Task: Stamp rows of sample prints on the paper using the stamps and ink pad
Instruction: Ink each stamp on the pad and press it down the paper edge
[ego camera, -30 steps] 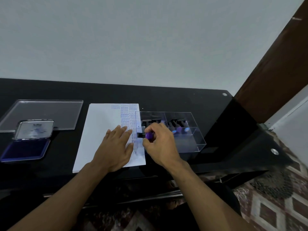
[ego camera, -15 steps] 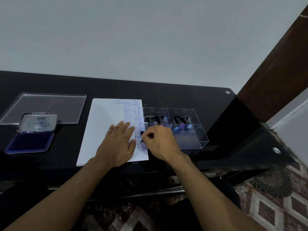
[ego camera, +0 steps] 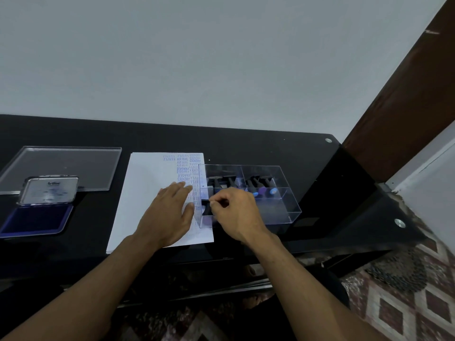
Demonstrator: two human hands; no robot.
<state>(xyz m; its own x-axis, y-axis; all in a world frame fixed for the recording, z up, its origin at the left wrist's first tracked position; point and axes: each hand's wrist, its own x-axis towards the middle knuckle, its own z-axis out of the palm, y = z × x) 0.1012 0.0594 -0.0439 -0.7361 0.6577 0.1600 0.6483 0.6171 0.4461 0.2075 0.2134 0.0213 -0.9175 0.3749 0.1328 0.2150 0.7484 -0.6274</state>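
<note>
Black glass table point(ego camera: 283, 148) carries everything. Near its left edge: ink pad point(ego camera: 37, 219) open, blue pad facing up, metal lid point(ego camera: 49, 190) hinged back w/ a label too small to read. Behind it a clear flat lid point(ego camera: 64, 166), its left corner cut off by the frame. Paper point(ego camera: 147, 188) lies mid-table, front edge near the table's front edge; blue prints run down its right side – AIR MAIL, SAMPLE, FRAGILE, AMENDED legible, lower ones blocked by the hands.

Clear box point(ego camera: 275, 205) sits over the paper's right edge, toward the table's right end; stamps point(ego camera: 256, 185) w/ black handles and blue/purple ends lie in its back compartments, count unclear through the acrylic glare.

Left hand point(ego camera: 170, 212) flat on the paper, fingers straight, pressing it down, holding nothing. Right hand point(ego camera: 236, 212) clenched around a black stamp point(ego camera: 206, 207) at the box's front-left corner, by the paper's right edge; fingers hide most of it, so can't tell if it touches the paper.

Patterned rug point(ego camera: 406, 303) shows beyond the table's right front corner.
</note>
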